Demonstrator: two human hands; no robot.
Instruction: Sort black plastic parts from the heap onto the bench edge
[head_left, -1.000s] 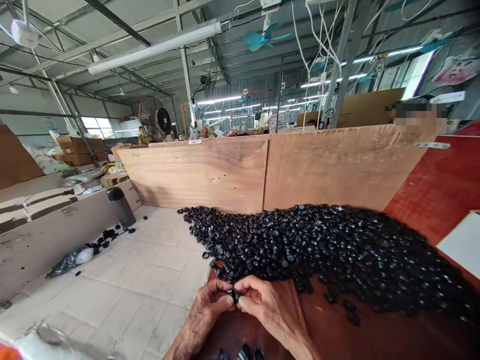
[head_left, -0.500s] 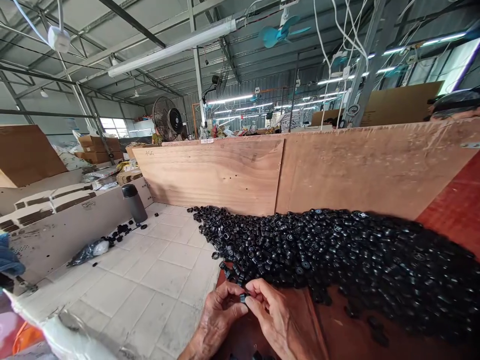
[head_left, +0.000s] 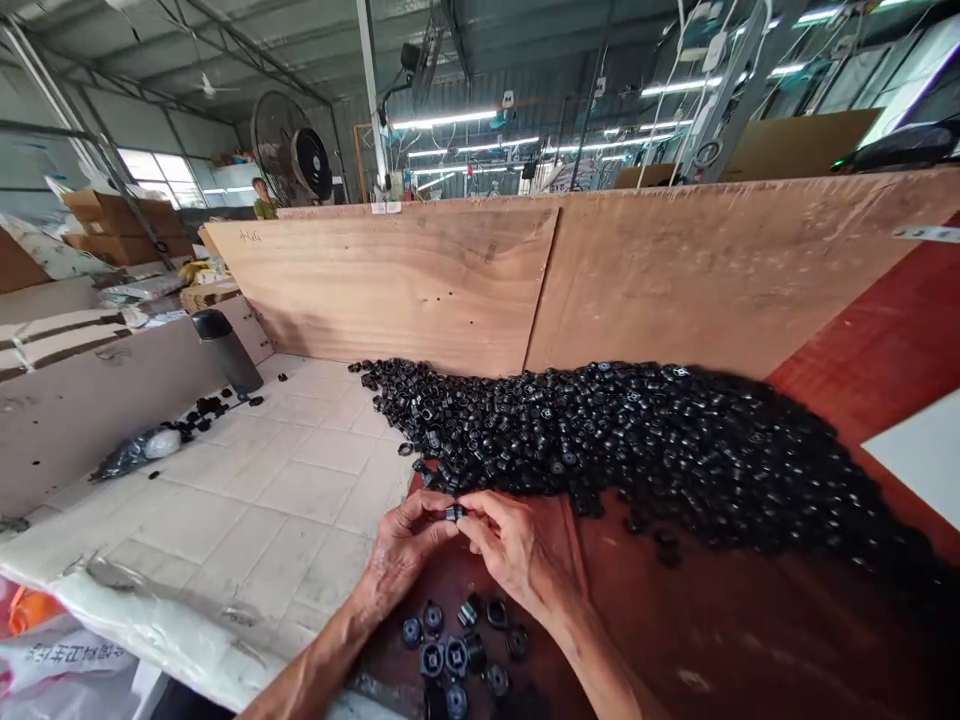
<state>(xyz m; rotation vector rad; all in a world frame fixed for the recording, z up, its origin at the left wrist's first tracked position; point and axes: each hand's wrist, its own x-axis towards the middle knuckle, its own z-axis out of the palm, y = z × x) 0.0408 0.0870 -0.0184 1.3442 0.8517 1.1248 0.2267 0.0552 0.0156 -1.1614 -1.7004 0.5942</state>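
Between my two hands is a small black plastic part point(head_left: 454, 512), pinched from both sides. My left hand point(head_left: 405, 540) grips its left side with thumb and forefinger. From the right, the fingertips of my right hand point(head_left: 506, 545) close on the same part. Just beyond the hands spreads a big heap of similar black parts point(head_left: 645, 450). Closer to me, below the hands, several loose black round parts point(head_left: 456, 655) lie on the dark red board point(head_left: 720, 640); some show a cross-shaped centre.
White tiled surface point(head_left: 307, 485) extends to the left, with a dark bottle point(head_left: 227, 350) and a plastic bag point(head_left: 131, 455) on it. A tall plywood panel point(head_left: 390, 290) stands behind the heap. A fan point(head_left: 289, 150) rises beyond it. A white sheet point(head_left: 919, 455) lies at right.
The view has tilted downward, bringing the loose parts near me and more of my forearms into sight. Both hands still pinch the small black part together.
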